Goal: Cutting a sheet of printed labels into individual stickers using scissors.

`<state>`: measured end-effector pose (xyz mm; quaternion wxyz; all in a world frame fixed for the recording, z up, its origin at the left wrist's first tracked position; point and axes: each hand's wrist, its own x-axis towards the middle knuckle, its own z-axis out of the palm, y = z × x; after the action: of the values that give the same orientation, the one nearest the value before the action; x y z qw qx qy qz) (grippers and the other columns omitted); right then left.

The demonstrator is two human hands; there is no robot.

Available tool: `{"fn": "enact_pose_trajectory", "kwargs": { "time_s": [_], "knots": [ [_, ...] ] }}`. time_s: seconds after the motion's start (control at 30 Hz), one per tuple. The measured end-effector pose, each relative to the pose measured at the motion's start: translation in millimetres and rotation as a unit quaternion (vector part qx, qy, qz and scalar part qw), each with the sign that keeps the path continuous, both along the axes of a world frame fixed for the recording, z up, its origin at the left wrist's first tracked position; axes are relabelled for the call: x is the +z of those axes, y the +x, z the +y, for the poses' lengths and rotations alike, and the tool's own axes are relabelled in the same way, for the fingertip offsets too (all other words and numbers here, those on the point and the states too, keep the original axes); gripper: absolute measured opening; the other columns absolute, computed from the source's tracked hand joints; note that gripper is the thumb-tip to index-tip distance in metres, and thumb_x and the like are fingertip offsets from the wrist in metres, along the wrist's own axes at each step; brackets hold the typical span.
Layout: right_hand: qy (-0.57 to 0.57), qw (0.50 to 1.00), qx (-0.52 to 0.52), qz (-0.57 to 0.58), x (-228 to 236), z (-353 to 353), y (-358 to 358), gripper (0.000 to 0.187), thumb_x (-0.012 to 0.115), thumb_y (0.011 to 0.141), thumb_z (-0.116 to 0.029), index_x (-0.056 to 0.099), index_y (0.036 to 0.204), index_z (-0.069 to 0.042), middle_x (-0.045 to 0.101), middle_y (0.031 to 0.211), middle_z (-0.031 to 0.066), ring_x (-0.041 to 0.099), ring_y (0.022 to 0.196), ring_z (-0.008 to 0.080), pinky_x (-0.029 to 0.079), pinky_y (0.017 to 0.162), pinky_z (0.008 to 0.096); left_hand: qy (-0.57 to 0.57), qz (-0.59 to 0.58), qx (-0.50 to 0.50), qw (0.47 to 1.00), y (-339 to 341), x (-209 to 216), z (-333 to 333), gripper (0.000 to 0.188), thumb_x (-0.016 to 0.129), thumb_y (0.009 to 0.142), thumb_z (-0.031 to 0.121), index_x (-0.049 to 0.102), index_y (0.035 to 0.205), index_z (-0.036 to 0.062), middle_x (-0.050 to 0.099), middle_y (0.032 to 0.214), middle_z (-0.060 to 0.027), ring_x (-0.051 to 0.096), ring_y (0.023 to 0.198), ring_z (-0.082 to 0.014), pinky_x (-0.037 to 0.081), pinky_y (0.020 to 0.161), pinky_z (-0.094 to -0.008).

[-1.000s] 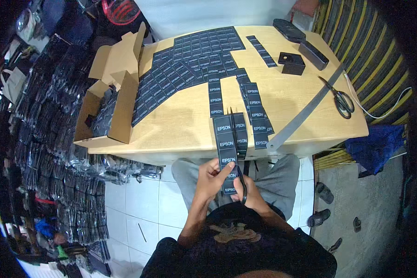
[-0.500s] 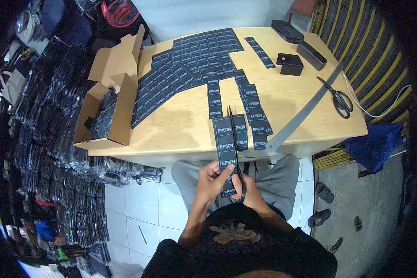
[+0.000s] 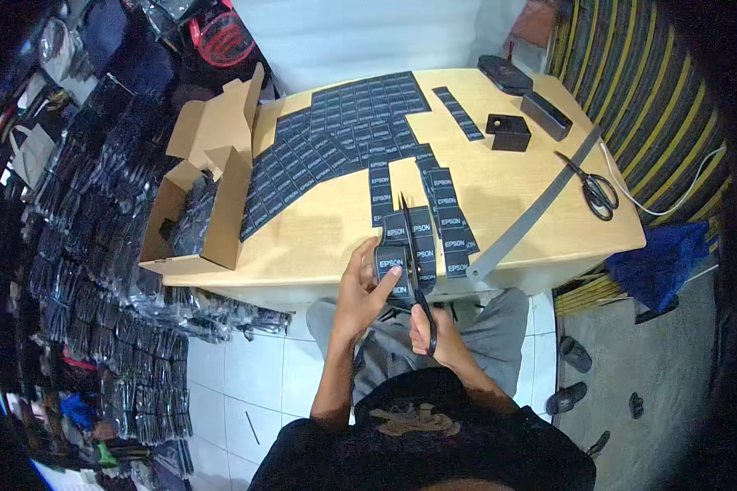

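My left hand [image 3: 359,296] grips a strip of black printed labels [image 3: 391,263], its thumb on top and the strip bending up at its near end. My right hand [image 3: 444,337] is closed round the handles of black scissors [image 3: 410,245], whose blades point away from me along the strip's right side. To the right of the blades, another column of labels [image 3: 422,252] lies at the table's front edge. Narrow label strips [image 3: 449,221] are on the table to the right, and one more strip [image 3: 381,184] lies just beyond the blades.
Large label sheets [image 3: 356,110] cover the back left of the table [image 3: 540,233]. An open cardboard box [image 3: 225,217] holds dark pieces at the left. On the right are a steel ruler [image 3: 536,209], spare scissors [image 3: 596,192] and a black box [image 3: 509,132].
My left hand has moved up the strip, away from me, and the strip's near end now bends. The scissors stay in my right hand; the view has shifted slightly.
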<state>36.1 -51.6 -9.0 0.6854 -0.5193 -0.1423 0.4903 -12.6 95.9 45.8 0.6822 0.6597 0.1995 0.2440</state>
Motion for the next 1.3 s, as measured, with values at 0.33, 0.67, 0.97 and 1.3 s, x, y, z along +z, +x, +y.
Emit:
{"fn": "enact_pose_trajectory", "kwargs": {
  "time_s": [0.33,0.67,0.97,1.3],
  "knots": [
    [-0.042,0.998,-0.035,0.044,52,27,29,0.051,0.046,0.086,-0.054,0.041,0.063,-0.009,0.035,0.046,-0.0005,0.039,0.036,0.0121,0.037,0.036,0.0275,0.057,-0.053,0.025,0.997,27,-2,12,0.029,0.059,0.080,-0.003,0.052,0.108,-0.0047,0.060,0.100,-0.0107,0.056,0.089,-0.0120,0.045,0.075,-0.0231],
    [-0.004,0.999,-0.039,-0.026,60,35,59,0.045,0.052,0.087,-0.044,0.042,0.061,-0.008,0.038,0.047,0.0002,0.041,0.035,0.0119,0.035,0.034,0.0271,0.257,0.063,0.119,0.957,48,-8,48,0.032,0.069,0.076,0.015,0.058,0.100,-0.0031,0.062,0.091,-0.0142,0.058,0.080,-0.0149,0.044,0.073,-0.0253],
    [-0.006,0.971,-0.116,-0.209,61,20,51,0.026,0.061,0.084,-0.019,0.047,0.068,-0.005,0.044,0.050,-0.0002,0.041,0.034,0.0083,0.033,0.032,0.0229,0.540,0.100,0.104,0.829,46,-17,51,0.071,0.067,0.066,0.055,0.053,0.118,0.0077,0.030,0.132,-0.0285,0.025,0.126,-0.0409,0.020,0.100,-0.0517],
    [-0.006,0.952,-0.118,-0.282,70,25,62,0.015,0.066,0.078,-0.004,0.051,0.073,-0.002,0.049,0.056,-0.0009,0.046,0.043,0.0053,0.035,0.040,0.0200,0.558,0.170,0.097,0.807,48,-15,50,0.077,0.058,0.066,0.065,0.051,0.122,0.0118,0.031,0.134,-0.0262,0.026,0.126,-0.0408,0.017,0.100,-0.0543]
  ]
}}
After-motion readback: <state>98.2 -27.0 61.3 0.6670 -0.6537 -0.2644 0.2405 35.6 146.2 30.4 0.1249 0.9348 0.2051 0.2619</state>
